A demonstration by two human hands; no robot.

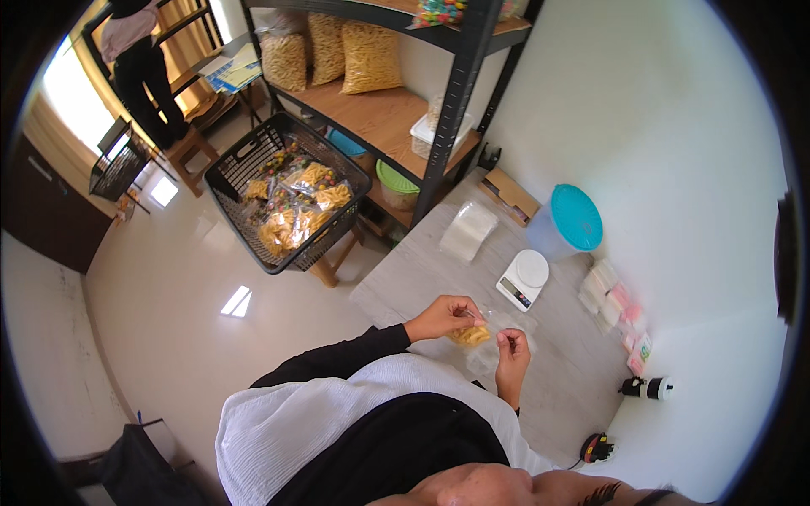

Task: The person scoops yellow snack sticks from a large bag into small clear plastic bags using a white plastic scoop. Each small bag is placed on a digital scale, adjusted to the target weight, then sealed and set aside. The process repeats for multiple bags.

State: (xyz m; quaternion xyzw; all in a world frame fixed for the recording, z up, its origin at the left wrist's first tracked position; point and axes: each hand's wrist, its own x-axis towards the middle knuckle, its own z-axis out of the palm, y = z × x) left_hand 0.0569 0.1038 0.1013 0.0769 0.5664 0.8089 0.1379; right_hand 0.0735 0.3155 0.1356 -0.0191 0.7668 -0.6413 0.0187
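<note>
A small clear plastic bag of yellow snack pieces (469,336) is at the near edge of the grey table. My left hand (447,319) pinches the top of this bag, thumb and fingers pressed together. Just to the right, my right hand (512,352) is raised with its fingertips closed; whatever is between them is too small to make out. Thin clear plastic (485,361) lies on the table around and under the bag. Beyond the hands stands a white kitchen scale (523,280) with a small display.
A stack of clear bags (469,229), a cardboard box (509,198) and a tub with a blue lid (577,218) stand farther back. Pink and white packs (620,308) line the wall. Left, a black basket (278,261) holds filled snack bags. A shelf (380,118) rises behind; another person (143,80) stands far left.
</note>
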